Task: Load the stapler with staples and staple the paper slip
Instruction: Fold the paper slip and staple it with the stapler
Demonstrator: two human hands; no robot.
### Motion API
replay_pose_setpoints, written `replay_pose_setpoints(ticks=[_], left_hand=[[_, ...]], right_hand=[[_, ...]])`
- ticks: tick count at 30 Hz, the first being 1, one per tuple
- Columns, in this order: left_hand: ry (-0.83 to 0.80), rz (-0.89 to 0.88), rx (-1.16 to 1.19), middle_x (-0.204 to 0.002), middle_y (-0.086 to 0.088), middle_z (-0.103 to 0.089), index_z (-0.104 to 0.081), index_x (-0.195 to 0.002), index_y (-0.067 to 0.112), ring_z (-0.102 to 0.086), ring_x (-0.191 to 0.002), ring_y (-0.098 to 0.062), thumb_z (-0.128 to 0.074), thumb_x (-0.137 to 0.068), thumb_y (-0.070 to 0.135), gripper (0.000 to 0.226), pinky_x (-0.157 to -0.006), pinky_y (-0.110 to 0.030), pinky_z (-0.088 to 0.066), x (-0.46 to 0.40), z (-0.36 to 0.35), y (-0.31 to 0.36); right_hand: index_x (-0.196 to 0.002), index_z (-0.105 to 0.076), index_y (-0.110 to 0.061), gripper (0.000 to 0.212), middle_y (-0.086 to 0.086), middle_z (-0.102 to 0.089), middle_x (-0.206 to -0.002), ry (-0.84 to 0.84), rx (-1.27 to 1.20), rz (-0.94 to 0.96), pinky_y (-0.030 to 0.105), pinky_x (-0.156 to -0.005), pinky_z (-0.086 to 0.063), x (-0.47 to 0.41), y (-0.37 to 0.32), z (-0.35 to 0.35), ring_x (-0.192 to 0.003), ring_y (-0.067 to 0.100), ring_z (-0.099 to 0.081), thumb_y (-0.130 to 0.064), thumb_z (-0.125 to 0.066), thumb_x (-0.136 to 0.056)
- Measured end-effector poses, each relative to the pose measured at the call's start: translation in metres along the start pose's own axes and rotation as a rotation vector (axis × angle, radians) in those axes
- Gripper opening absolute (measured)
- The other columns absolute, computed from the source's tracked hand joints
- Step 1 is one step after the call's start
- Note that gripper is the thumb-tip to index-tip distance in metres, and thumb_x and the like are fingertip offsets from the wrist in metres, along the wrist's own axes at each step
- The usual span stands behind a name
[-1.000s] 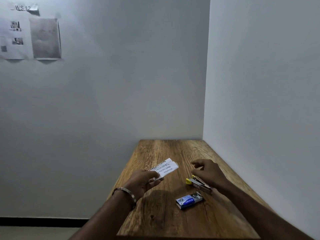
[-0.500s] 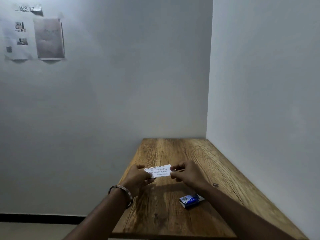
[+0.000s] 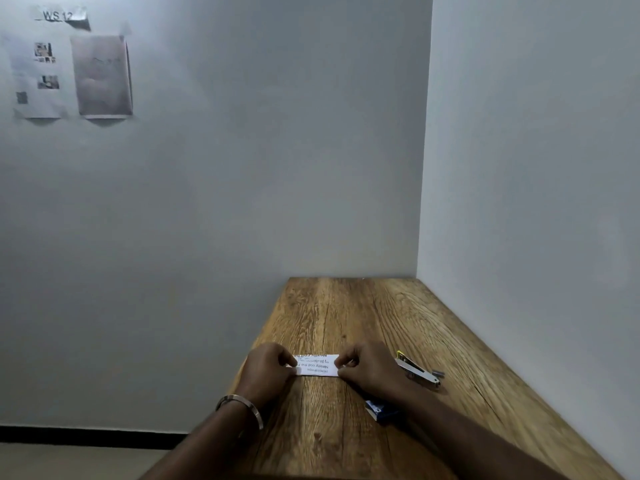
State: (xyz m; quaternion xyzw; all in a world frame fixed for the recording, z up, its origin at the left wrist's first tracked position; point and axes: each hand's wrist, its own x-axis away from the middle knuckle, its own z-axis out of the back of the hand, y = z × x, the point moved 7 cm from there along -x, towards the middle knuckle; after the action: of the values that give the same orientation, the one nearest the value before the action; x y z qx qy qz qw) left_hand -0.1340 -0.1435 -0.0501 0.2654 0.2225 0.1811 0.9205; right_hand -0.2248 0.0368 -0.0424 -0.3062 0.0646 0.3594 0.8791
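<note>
The paper slip (image 3: 317, 365) is held flat on the wooden bench (image 3: 346, 306), between the two hands. Its left end is pinched by the left hand (image 3: 268, 370) and its right end by the right hand (image 3: 369, 370); the fingers of both hands are curled onto the paper.

The slip is judged to be very light, thin and soft. It can be creased or torn easily, and it would slide on the smooth wood if it is not pressed. It is best taken at the short ends, so that one corner or one edge is left free for the stapler's mouth.

The slip is a small white rectangle with some lines of black print, seen upside down from the head view.

The stapler (image 3: 417, 370) lies just beside the right hand, untouched. It is small and of metal, with a yellow tip, so it is expected to be stiff and a little slippery. A blue staple box (image 3: 379, 410) is partly hidden under the right forearm.
</note>
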Motion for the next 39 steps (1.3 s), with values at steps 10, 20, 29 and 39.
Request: replay_pose_setpoints(ticks=[10, 20, 29, 39], left_hand=[[-0.049, -0.379, -0.297, -0.118, 0.01, -0.06, -0.068, -0.113, 0.027, -0.058, -0.101, -0.008, -0.051, -0.098, 0.029, 0.023, -0.082, -0.022, -0.05, 0.018, 0.001, 0.02], [-0.029, -0.433, -0.578, -0.115, 0.002, -0.061, -0.062, -0.112, 0.021, -0.06, -0.094, -0.018, -0.029, -0.102, 0.031, 0.035, -0.084, -0.032, -0.046, -0.021, -0.016, 0.009], [-0.045, -0.398, -0.67, -0.111, 0.0, -0.063, -0.062, -0.108, 0.02, -0.061, -0.092, -0.021, -0.031, -0.1, 0.027, 0.033, -0.09, -0.036, -0.045, -0.104, -0.037, -0.012], [-0.124, -0.287, -0.599, -0.117, 0.0, -0.061, -0.062, -0.109, 0.021, -0.059, -0.104, -0.023, -0.025, -0.1, 0.042, 0.043, -0.093, -0.041, -0.044, -0.192, -0.063, -0.039]], right_hand=[[-0.116, -0.074, -0.02, 0.026, -0.002, -0.071, -0.118, -0.098, 0.265, 0.21, 0.027, -0.084, -0.051, 0.004, -0.015, -0.002, -0.103, 0.013, -0.066, -0.02, -0.06, -0.094], [-0.072, -0.05, -0.022, 0.022, 0.002, -0.063, -0.092, -0.16, 0.452, 0.277, 0.031, -0.063, -0.042, -0.034, -0.014, -0.025, -0.077, 0.016, -0.054, -0.015, -0.048, -0.092], [-0.074, -0.05, -0.023, 0.021, -0.002, -0.06, -0.086, -0.164, 0.548, 0.283, 0.025, -0.053, -0.029, -0.113, 0.003, -0.047, -0.07, 0.014, -0.054, -0.014, -0.05, -0.094], [-0.113, -0.06, -0.013, 0.042, 0.006, -0.064, -0.115, -0.224, 0.502, 0.217, 0.044, -0.089, -0.049, -0.195, 0.038, -0.077, -0.103, 0.026, -0.06, -0.042, -0.032, -0.103]])
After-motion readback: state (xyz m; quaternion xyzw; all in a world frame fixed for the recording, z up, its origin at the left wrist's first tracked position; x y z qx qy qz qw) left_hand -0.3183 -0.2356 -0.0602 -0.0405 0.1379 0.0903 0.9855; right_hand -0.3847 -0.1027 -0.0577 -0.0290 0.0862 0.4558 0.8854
